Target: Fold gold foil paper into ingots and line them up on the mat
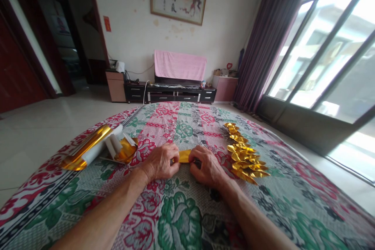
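Observation:
A strip of gold foil paper (184, 156) stretches between my two hands, just above the patterned tablecloth. My left hand (164, 161) is closed on its left end, fingers curled in. The right end is gripped by my right hand (208, 166), also closed. Knuckles and fingers cover both ends of the strip. On the right lies a row of folded gold foil pieces (243, 152) with pointed tips. To the left are a stack of gold foil sheets with white backs (93, 146) and a smaller bundle of gold and white paper (124, 148).
The floral tablecloth (181, 215) covers a round-edged table. Beyond it, a low black TV cabinet (175, 94) carries a screen under a pink cloth (180, 64). A purple curtain (263, 39) and a large window stand at the right. A dark doorway opens at the left.

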The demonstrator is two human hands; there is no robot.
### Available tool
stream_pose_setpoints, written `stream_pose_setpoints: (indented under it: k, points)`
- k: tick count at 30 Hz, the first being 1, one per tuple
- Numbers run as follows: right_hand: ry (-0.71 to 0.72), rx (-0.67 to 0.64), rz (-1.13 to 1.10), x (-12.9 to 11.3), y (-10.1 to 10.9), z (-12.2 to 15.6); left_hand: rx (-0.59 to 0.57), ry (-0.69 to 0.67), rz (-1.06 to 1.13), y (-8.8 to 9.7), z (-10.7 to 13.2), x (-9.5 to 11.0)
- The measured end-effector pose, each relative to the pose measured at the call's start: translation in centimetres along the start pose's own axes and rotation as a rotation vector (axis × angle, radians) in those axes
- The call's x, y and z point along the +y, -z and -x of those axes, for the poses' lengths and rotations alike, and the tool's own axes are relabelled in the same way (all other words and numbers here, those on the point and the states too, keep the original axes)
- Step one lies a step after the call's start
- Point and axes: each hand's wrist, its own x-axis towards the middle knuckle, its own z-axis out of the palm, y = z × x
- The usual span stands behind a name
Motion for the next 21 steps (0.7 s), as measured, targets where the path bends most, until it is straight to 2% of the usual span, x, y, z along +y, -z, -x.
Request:
stream_pose_setpoints:
  k: [13, 21]
  points:
    - [0.11, 0.023, -0.073, 0.22, -0.02, -0.16, 0.04, -0.02, 0.032, 0.43, 0.09, -0.53]
    - [0.101, 0.054, -0.163, 0.44, -0.06, -0.14, 0.025, 0.06, 0.144, 0.36, -0.18, -0.81]
